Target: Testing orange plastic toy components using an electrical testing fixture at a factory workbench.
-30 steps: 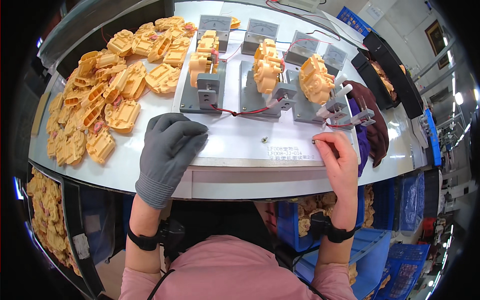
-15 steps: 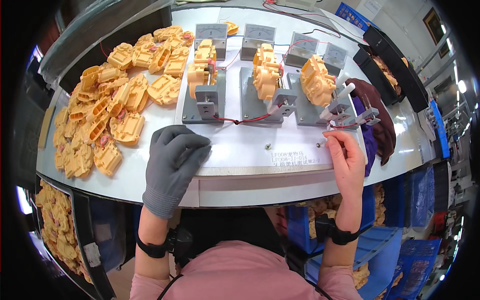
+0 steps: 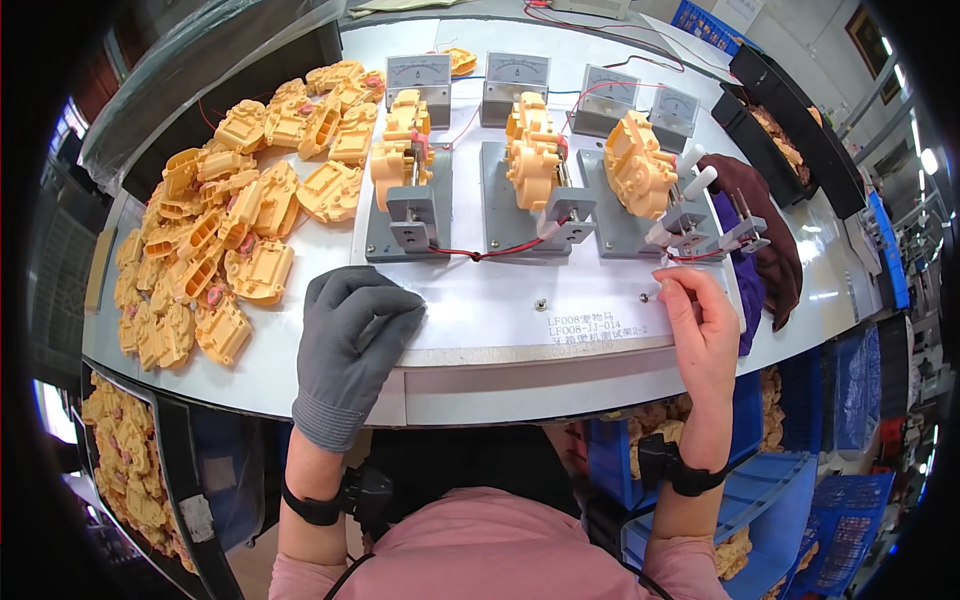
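My left hand (image 3: 352,340), in a grey glove, rests palm down on the white workbench (image 3: 480,320) near its front edge, holding nothing. My bare right hand (image 3: 700,325) sits at the bench's right front, fingers curled with the fingertips pinched near a small screw or toggle (image 3: 647,295) on the surface. Three grey test fixtures stand in a row, each with a yellow plastic gearbox clamped on it: left (image 3: 405,150), middle (image 3: 530,155), right (image 3: 638,165). A red wire (image 3: 480,253) runs along their front.
A large heap of yellow gearbox housings (image 3: 215,240) covers the bench's left side. Several analogue meters (image 3: 517,75) stand behind the fixtures. A dark red cloth (image 3: 765,215) lies at the right, beside black trays (image 3: 790,120). Blue bins (image 3: 770,490) sit below right.
My right hand has shifted slightly inward along the bench's right front, fingers still pinched. My left hand stays flat on the bench. The view tilted a little.
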{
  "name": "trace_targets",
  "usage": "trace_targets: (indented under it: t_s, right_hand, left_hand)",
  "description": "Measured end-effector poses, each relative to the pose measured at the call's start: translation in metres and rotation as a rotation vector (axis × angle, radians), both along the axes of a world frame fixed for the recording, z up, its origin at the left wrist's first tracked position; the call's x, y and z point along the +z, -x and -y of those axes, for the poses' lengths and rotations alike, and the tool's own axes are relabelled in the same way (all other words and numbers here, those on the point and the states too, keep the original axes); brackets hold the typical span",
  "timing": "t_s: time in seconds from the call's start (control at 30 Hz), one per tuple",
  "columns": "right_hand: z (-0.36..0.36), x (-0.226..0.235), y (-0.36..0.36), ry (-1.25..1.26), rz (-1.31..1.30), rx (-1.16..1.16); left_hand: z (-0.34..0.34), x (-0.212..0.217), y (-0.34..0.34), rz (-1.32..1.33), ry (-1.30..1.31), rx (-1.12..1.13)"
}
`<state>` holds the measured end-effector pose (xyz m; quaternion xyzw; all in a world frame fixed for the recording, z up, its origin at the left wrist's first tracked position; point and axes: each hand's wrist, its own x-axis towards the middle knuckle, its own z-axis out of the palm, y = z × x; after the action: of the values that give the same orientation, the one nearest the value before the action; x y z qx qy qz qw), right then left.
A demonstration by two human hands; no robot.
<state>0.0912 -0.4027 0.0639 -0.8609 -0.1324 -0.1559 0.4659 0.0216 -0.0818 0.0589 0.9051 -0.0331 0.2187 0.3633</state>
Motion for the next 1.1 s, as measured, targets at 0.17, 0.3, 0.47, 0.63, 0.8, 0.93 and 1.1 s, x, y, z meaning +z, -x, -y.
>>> trace_targets:
  t_s: [0.17,0.3,0.47,0.63,0.8,0.93,1.1]
  right_hand:
    - [0.0003,-0.0002,0.0000,0.010,-0.002,-0.004]
    - [0.0004,-0.0018,-0.0011,0.014,0.008,-0.001]
    - [0.0007,-0.0021,-0.0007,-0.001,-0.003,-0.012]
    - [0.0003,-0.0013,0.0002,0.014,-0.006,-0.024]
    - [0.0005,-0.0022,0.0004,0.005,-0.012,-0.027]
    - [0.0007,-0.0032,0.0004,0.004,-0.005,-0.022]
    - [0.0008,-0.0035,0.0001,-0.001,0.007,-0.026]
  left_hand:
    - [-0.0014,0.0021,0.0008,-0.019,-0.004,-0.010]
    - [-0.0014,0.0020,0.0014,-0.036,0.002,-0.002]
    - [-0.0014,0.0015,0.0015,-0.040,0.007,0.008]
    - [-0.0006,0.0027,0.0007,-0.031,0.015,0.001]
    - [0.0010,0.0057,0.0003,-0.043,0.018,0.008]
    - [0.0018,0.0077,-0.0009,-0.048,0.012,0.010]
    - [0.0031,0.0069,-0.0030,-0.058,0.008,0.029]
